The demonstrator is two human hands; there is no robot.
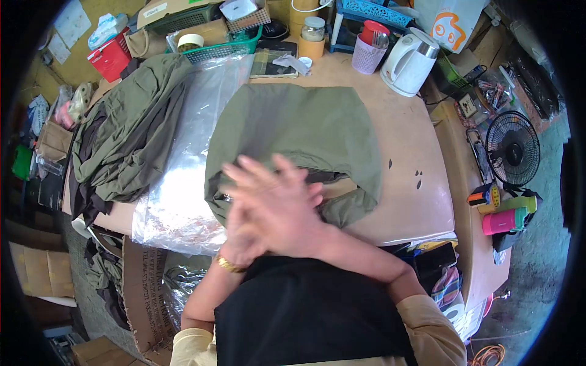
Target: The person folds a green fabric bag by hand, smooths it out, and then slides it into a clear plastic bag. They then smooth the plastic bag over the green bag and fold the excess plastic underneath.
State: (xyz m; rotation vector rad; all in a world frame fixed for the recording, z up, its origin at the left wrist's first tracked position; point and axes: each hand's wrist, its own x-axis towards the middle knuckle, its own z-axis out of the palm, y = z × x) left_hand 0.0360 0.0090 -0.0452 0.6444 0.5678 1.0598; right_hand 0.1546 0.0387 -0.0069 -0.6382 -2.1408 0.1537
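Observation:
My two hands cross above the front of an olive-green garment (299, 119) that lies bunched in a rounded shape on the table. My right hand (278, 207) lies over my left hand (245, 235), palms toward each other, and both are blurred by motion. Fingers of the right point up and to the left, stretched out. The left hand is partly hidden, its fingertips showing past the right hand's edge; a gold bracelet circles its wrist. Neither hand shows anything held. Below the fingers the garment has an opening, with the tan tabletop (406, 201) seen through it.
Clear plastic sheeting (189, 146) lies left of the garment, beside a pile of dark green clothes (131, 134). A white kettle (410, 63), lilac cup (368, 56) and glass jar (313, 30) stand at the back. An open carton (143, 293) sits below the front-left edge.

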